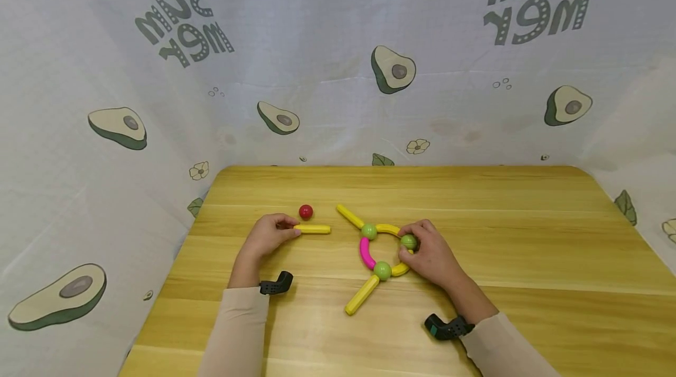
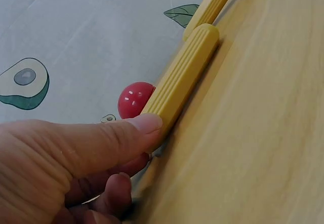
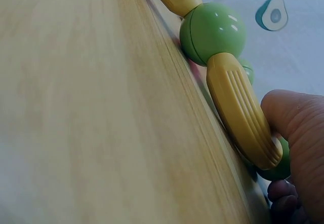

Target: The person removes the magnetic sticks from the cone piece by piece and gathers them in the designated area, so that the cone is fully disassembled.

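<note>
My left hand (image 1: pixel 270 235) pinches one end of a straight yellow rod (image 1: pixel 315 229) between thumb and fingers; in the left wrist view the ribbed rod (image 2: pixel 185 74) points away from the thumb. Just behind it lies a red ball (image 1: pixel 306 211). My right hand (image 1: pixel 430 252) grips the green ball (image 1: pixel 408 241) on the right of a ring, its thumb by the curved yellow piece (image 3: pixel 240 112). The ring joins green balls, curved yellow pieces and a curved magenta piece (image 1: pixel 367 253). Two straight yellow rods stick out, from the upper green ball (image 1: pixel 369 231) and the lower green ball (image 1: pixel 382 271).
Everything lies on a wood-grain table (image 1: pixel 528 236). Behind and beside it hangs a pale cloth (image 1: pixel 327 24) printed with avocados and lettering. Each wrist wears a black camera mount, the left mount (image 1: pixel 276 283) and the right mount (image 1: pixel 448 327).
</note>
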Tool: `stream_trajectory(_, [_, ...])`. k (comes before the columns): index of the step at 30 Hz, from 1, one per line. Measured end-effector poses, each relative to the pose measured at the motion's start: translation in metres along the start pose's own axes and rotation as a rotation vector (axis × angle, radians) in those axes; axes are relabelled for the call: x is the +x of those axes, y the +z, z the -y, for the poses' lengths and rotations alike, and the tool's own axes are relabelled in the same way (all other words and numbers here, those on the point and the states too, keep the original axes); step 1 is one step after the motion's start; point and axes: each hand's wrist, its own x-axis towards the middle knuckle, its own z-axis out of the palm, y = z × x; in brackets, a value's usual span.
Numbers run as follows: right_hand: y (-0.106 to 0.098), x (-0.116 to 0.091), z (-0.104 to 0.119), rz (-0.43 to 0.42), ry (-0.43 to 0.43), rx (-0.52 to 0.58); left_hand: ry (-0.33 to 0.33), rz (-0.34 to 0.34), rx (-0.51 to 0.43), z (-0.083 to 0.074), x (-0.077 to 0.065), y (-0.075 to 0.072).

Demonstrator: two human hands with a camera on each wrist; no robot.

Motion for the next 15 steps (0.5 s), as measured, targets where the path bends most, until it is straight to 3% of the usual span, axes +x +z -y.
stream_trajectory(15, [-0.0003, 0.0004, 0.0012, 0.004, 0.041, 0.006, -0.027, -0.022, -0.03, 0.0002, 0.0011, 0.0018])
